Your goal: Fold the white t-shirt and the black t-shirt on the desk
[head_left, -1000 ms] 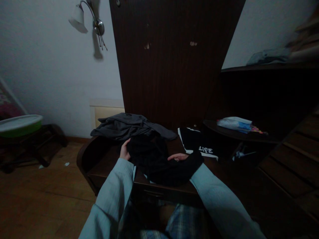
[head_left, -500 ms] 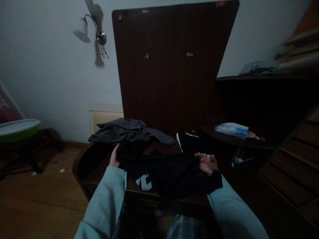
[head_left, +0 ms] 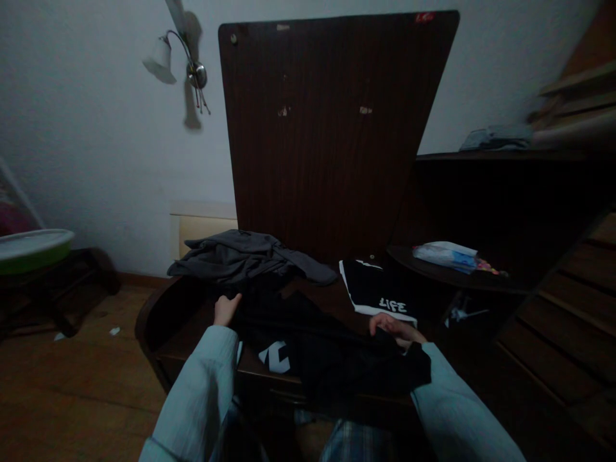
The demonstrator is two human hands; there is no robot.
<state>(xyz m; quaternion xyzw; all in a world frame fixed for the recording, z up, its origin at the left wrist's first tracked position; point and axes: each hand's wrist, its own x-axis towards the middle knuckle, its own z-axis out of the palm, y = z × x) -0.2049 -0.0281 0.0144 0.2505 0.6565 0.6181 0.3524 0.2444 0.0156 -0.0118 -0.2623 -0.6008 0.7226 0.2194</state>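
A black garment (head_left: 322,350) with a white print lies spread across the front of a dark wooden desk (head_left: 192,333). My left hand (head_left: 225,308) grips its left edge, fingers curled over the cloth. My right hand (head_left: 395,330) holds the garment's right side, fingers bent down onto the fabric, and part of the cloth drapes over my right wrist. Behind it lies a crumpled grey garment (head_left: 245,255). A folded black garment with white "LIFE" lettering (head_left: 378,293) rests at the right rear of the desk.
A tall dark wooden panel (head_left: 332,128) stands upright behind the desk. A side shelf (head_left: 452,273) on the right carries a plastic-wrapped packet (head_left: 447,255). A wall lamp (head_left: 176,54) hangs at upper left. A green-and-white basin (head_left: 33,247) sits on a low stand at left.
The black garment has been pulled open and laid flatter, showing its white print. My right hand turned from palm-up to fingers-down and moved nearer; the "LIFE" garment is uncovered again.
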